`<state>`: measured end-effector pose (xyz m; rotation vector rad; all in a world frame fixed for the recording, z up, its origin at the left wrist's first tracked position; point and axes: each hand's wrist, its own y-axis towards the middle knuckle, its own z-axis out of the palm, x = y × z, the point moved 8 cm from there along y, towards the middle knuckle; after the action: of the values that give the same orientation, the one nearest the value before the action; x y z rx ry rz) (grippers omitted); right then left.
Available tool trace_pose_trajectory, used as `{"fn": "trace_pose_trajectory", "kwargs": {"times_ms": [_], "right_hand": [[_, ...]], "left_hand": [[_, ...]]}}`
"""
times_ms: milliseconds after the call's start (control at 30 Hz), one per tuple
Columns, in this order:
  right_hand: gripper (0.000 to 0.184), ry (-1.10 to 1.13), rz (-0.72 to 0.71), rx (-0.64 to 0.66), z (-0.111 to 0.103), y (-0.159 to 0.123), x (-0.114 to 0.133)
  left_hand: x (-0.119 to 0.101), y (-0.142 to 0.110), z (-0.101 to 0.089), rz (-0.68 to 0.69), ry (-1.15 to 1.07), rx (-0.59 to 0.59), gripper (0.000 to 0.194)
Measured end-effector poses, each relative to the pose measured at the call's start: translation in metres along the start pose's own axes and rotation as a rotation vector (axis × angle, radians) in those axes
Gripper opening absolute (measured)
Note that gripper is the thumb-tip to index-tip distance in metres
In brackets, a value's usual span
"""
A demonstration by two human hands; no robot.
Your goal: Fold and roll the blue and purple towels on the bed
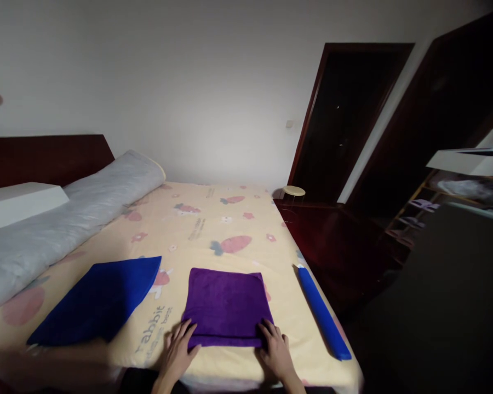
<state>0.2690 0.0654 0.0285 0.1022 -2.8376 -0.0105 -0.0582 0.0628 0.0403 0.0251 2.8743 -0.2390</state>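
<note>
On patterned bedsheet [240, 216], both hands [181, 347] [274, 347] touching soft purple square cloth [228, 303]

Purple cloth [228, 303]; blue cloth [96, 301] (deep shade); cream sheet [205, 219] patterned with pink carrots [235, 244].

I see the purple cloth [229, 303] lying flat on the bed [298, 328], roughly square, a narrow fold along its near edge.
</note>
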Motion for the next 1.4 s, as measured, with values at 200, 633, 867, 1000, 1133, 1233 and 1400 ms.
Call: {"fn": "trace_pose_trajectory", "kwargs": {"times_ms": [200,633,867,1000,1133,1233,1400], "right_hand": [[0.066,0.027,-0.126,0.017,0.005,-0.003,0.050],[0.076,0.060,-0.023,0.118,0.003,0.006,0.014],[0.048,0.166,-0.077,-0.024,-0.014,-0.006,0.010],[0.037,0.246,-0.079,-0.004,-0.021,-0.009,0.013],[0.029,0.171,-0.026,0.022,-0.023,0.001,0.015],[0.028,0.078,-0.015,0.074,-0.017,0.013,0.020],[0.038,0.018,0.009,0.005,-0.017,0.022,0.031]], "left_hand": [[-0.043,0.001,0.024,0.101,0.009,0.014,0.064],[-0.011,0.005,0.003,0.036,-0.059,0.008,0.057],[-0.021,-0.006,-0.005,0.085,-0.083,-0.112,0.046],[-0.024,-0.006,-0.007,0.096,-0.133,-0.137,0.031],[-0.017,0.002,-0.002,-0.004,-0.080,-0.147,0.029],[-0.014,0.010,0.006,-0.080,-0.023,-0.117,0.037],[-0.011,0.018,0.009,-0.140,0.110,-0.190,0.050]]}}
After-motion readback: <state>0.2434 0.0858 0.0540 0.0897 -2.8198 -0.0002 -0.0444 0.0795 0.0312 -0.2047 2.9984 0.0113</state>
